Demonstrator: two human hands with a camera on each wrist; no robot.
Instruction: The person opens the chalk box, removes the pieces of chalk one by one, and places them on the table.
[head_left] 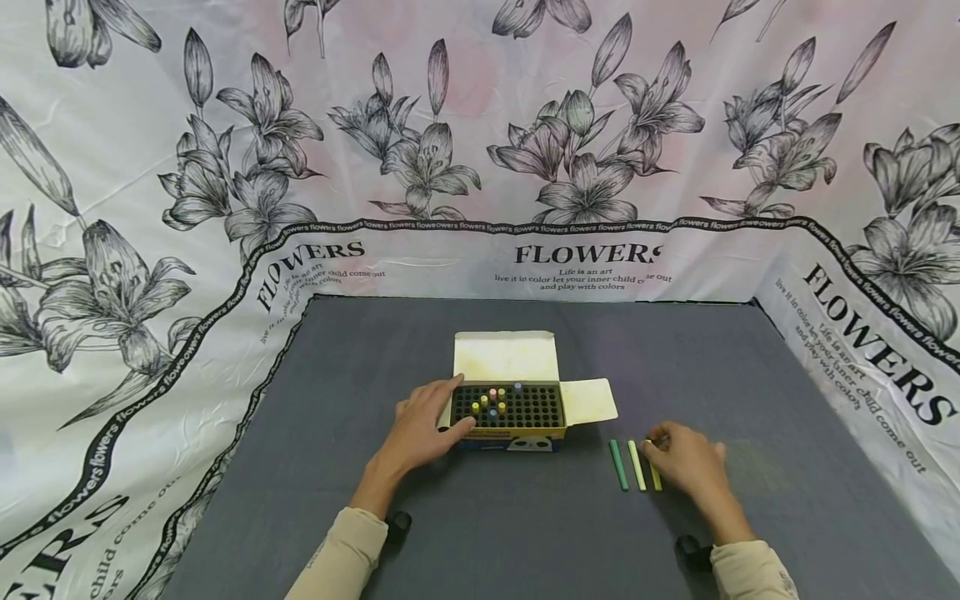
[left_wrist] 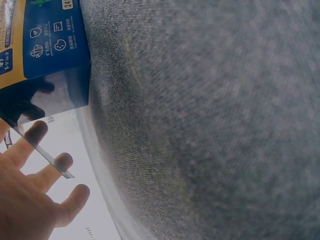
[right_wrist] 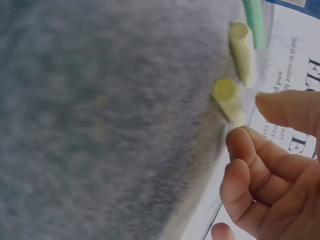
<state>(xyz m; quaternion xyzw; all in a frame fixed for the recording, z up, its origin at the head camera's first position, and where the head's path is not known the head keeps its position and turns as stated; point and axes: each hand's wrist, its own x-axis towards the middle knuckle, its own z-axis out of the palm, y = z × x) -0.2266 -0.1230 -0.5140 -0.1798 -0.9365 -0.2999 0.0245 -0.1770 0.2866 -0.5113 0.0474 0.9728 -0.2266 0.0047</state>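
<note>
Yellow chalk-like stick (head_left: 657,478) lies at tips of R fingers (right_wrist: 240,145), thumb & index parted, w/ no pinch visible. Wide thumb sweep could prob. roll pale stick (head_left: 637,467), just thumb-side. L fingers (left_wrist: 76,201) spread by box (head_left: 491,434); bump might skid it.

three sticks (head_left: 637,465) lie on the table (head_left: 525,525), right of the box (head_left: 491,444).
</note>
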